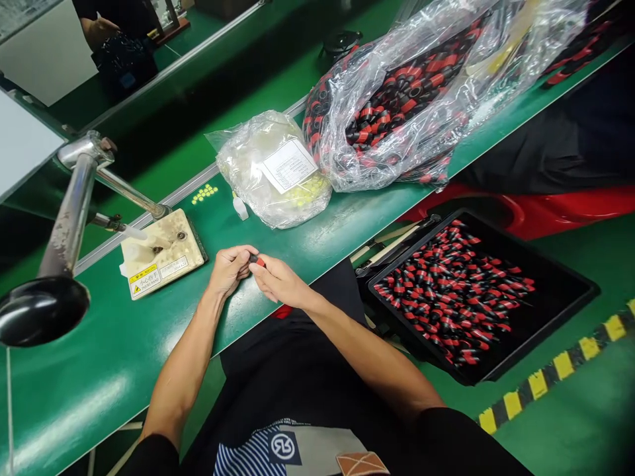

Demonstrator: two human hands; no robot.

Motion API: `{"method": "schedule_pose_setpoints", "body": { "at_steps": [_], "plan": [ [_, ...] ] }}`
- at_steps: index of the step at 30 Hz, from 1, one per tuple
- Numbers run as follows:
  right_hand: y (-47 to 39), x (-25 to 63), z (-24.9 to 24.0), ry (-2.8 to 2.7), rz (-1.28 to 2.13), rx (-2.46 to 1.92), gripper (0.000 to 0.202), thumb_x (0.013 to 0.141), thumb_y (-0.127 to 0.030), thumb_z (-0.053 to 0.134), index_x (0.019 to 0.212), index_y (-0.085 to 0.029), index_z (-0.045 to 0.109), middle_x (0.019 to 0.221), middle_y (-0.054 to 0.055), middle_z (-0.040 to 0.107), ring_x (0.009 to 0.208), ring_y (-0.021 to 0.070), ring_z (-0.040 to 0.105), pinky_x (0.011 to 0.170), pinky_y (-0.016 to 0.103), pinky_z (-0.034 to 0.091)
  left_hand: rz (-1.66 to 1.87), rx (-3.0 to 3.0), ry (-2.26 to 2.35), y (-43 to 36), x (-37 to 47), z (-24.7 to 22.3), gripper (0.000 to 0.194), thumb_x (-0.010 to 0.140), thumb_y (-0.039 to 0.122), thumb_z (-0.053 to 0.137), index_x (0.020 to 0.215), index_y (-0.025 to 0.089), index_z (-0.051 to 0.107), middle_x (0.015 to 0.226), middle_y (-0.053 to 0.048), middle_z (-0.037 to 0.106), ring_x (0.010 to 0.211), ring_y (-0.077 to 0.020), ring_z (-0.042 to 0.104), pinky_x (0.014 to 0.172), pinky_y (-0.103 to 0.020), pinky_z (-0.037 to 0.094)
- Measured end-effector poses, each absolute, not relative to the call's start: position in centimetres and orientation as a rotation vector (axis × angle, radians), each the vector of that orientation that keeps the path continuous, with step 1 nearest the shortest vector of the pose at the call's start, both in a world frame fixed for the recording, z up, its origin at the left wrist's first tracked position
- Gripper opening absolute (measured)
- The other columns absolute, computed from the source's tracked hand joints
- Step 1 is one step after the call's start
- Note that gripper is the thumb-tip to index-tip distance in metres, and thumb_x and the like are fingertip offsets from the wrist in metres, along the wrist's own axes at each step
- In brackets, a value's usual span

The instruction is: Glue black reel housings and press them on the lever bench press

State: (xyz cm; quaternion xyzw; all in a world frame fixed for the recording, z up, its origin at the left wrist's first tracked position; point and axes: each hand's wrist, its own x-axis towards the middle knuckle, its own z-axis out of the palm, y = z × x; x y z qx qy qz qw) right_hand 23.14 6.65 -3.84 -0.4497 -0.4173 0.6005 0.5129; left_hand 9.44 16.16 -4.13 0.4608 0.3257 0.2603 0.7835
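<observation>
Both hands meet above the near edge of the green bench. Between their fingertips is a small black-and-red plastic part. My left hand pinches its dark end, and my right hand grips the red end. Fingers cover much of the part, so its full shape is hidden. Left of my hands stands a beige fixture with a yellow warning label, under the black-knobbed lever of a press. Small yellow-green pieces lie in a cluster behind it.
A clear bag with a white label holds yellow-green pieces. Beside it, a large open plastic bag is full of black-and-red parts. A small white object lies nearby. At right, a black tray holds many similar parts above the floor.
</observation>
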Motion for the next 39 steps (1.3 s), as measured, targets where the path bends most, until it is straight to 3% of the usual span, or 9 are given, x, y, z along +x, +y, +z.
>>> {"method": "schedule_pose_setpoints", "body": {
  "at_steps": [5,10,15,20,25,28,33,36,39],
  "plan": [
    [6.4,22.6,-3.7,-0.65,1.83,-0.583,0.048,0.093,-0.068,0.063,0.084,-0.023,0.047,0.047,-0.014,0.037,0.033,0.0061,0.026,0.038,0.021,0.023,0.496,0.988,0.639,15.9,9.4,-3.8,0.052,0.069,0.058,0.094,0.086,0.014,0.073,0.048,0.011,0.03,0.04,-0.0024,0.021,0.042,-0.02,0.012],
    [5.1,23.6,-4.6,-0.452,1.678,-0.667,0.05,0.093,-0.066,0.064,0.085,-0.017,0.063,0.049,-0.009,0.046,0.038,0.0069,0.035,0.041,0.021,0.025,0.581,0.759,0.629,16.7,9.2,-2.7,0.031,0.069,0.022,0.09,0.094,0.015,0.072,0.064,0.007,0.045,0.044,-0.0022,0.029,0.039,-0.016,0.018],
    [0.0,30.2,-6.7,-0.09,1.391,-0.771,0.053,0.103,-0.064,0.045,0.085,-0.018,0.064,0.05,-0.008,0.038,0.041,0.0084,0.031,0.043,0.021,0.028,0.658,0.584,0.652,18.6,8.8,-2.5,0.028,0.066,-0.003,0.068,0.084,0.017,0.06,0.073,0.005,0.05,0.05,-0.0049,0.043,0.039,-0.015,0.031],
    [-7.3,38.5,-9.2,0.258,0.864,-1.053,0.045,0.106,-0.055,0.042,0.077,-0.023,0.052,0.055,-0.008,0.031,0.045,0.0097,0.027,0.044,0.019,0.031,0.616,0.503,0.715,18.4,8.8,-3.5,0.006,0.1,0.013,0.058,0.096,0.017,0.06,0.072,0.005,0.055,0.039,-0.003,0.033,0.033,-0.016,0.023],
    [-10.3,42.3,-10.5,0.234,0.695,-1.248,0.044,0.104,-0.051,0.043,0.069,-0.024,0.045,0.05,-0.01,0.022,0.041,0.0102,0.02,0.039,0.019,0.026,0.53,0.501,0.598,18.0,8.2,-4.5,0.037,0.106,0.039,0.059,0.076,0.018,0.052,0.051,0.01,0.034,0.033,-0.0055,0.027,0.032,-0.016,0.021],
    [-8.6,42.6,-9.0,0.142,0.559,-1.301,0.029,0.095,-0.042,0.061,0.074,-0.024,0.053,0.055,-0.008,0.037,0.045,0.0098,0.031,0.041,0.019,0.031,0.523,0.521,0.542,18.0,8.0,-4.6,0.047,0.1,0.047,0.067,0.068,0.018,0.049,0.048,0.009,0.031,0.034,-0.0061,0.03,0.033,-0.015,0.025],
    [0.2,44.2,-1.8,-0.625,0.075,-1.584,0.011,0.095,-0.036,0.065,0.096,-0.026,0.07,0.094,0.003,0.065,0.088,0.0189,0.061,0.084,0.033,0.055,0.476,0.517,0.517,18.0,8.1,-4.6,0.054,0.1,0.049,0.067,0.061,0.018,0.044,0.045,0.008,0.027,0.037,-0.008,0.034,0.036,-0.017,0.032],
    [8.1,46.7,2.0,-1.266,-0.095,-1.859,0.025,0.101,-0.029,0.047,0.107,-0.022,0.07,0.114,0.011,0.068,0.114,0.0268,0.061,0.107,0.044,0.047,0.473,0.508,0.533,18.1,8.1,-4.8,0.05,0.1,0.045,0.068,0.064,0.018,0.045,0.047,0.008,0.029,0.038,-0.0074,0.033,0.035,-0.016,0.029],
    [15.4,48.7,3.3,-1.563,0.008,-2.229,0.034,0.095,-0.026,0.056,0.125,-0.012,0.063,0.128,0.02,0.062,0.12,0.0334,0.057,0.108,0.049,0.044,0.564,0.499,0.58,18.0,8.2,-5.0,0.035,0.097,0.038,0.075,0.077,0.017,0.055,0.052,0.009,0.035,0.039,-0.0052,0.033,0.035,-0.014,0.027]
  ]
}}
